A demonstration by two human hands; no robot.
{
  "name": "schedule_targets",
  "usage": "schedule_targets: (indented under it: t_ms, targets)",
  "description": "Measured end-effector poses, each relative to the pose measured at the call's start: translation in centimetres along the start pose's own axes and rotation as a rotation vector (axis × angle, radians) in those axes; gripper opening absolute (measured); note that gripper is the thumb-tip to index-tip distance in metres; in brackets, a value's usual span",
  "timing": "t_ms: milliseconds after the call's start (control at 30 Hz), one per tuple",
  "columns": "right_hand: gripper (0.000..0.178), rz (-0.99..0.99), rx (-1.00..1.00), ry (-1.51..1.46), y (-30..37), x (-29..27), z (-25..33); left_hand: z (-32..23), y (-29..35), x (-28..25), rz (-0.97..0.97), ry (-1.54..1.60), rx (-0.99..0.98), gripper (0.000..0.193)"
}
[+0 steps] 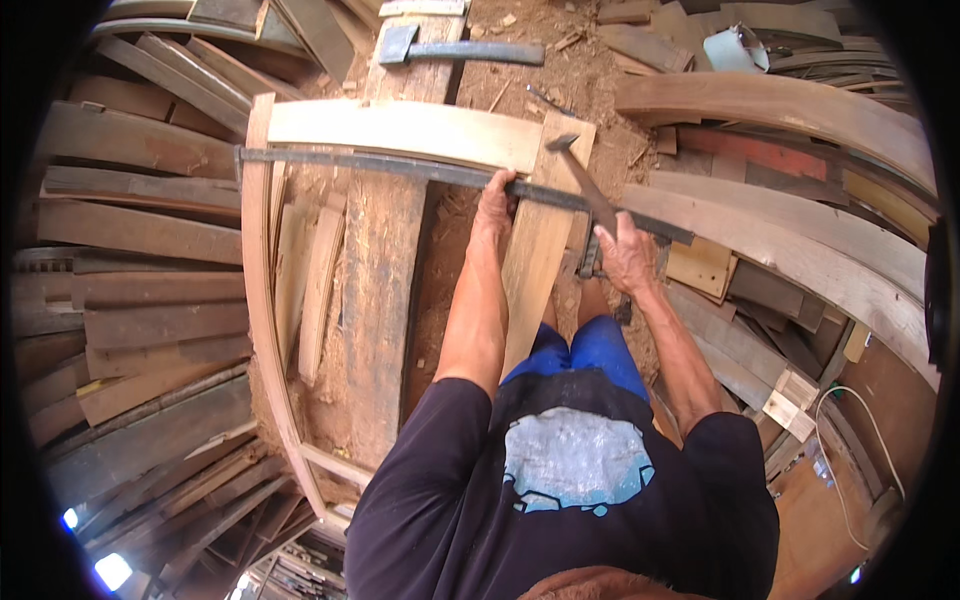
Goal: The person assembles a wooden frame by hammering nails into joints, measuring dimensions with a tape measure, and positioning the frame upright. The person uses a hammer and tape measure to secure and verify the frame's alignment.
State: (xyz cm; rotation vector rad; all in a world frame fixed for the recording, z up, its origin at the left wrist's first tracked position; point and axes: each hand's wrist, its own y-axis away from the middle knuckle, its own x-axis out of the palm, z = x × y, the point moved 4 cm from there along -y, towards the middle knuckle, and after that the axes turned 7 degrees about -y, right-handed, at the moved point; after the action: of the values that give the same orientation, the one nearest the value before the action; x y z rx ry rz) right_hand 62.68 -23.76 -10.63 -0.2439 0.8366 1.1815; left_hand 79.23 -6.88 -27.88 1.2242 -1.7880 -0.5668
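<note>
A long dark metal bar clamp (400, 166) lies across a wooden frame, its far-left end against the outer side of the curved left rail (262, 270). My left hand (492, 207) is closed around the clamp's bar, above the wide right-hand board (537, 245). In my right hand (628, 255) is a hammer (588, 185), held by its wooden handle, with its head over the top end of that board. Those fingers are also close to the clamp's sliding jaw (588, 258); whether they touch it is hard to see. A pale curved top rail (400, 130) joins the two sides.
Beneath the frame is a thick worn plank (375, 310) amid wood shavings. An adze-like tool (460, 52) with a broad metal head lies beyond. Stacked boards (150, 220) crowd the left; long curved timbers (780, 110) lie right. A pale cable (825, 460) loops at lower right.
</note>
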Motion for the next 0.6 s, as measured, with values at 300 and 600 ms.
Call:
schedule_targets:
  t_ms: [300,600]
  targets:
    - [0.035,0.180,0.199,0.220,-0.1,1.5,-1.4,1.0,0.7,-0.7,0.023,0.016,-0.014,0.015]
    - [0.033,0.194,0.265,0.169,0.0,2.0,-1.3,0.2,1.7,0.1,0.024,0.011,-0.004,0.014]
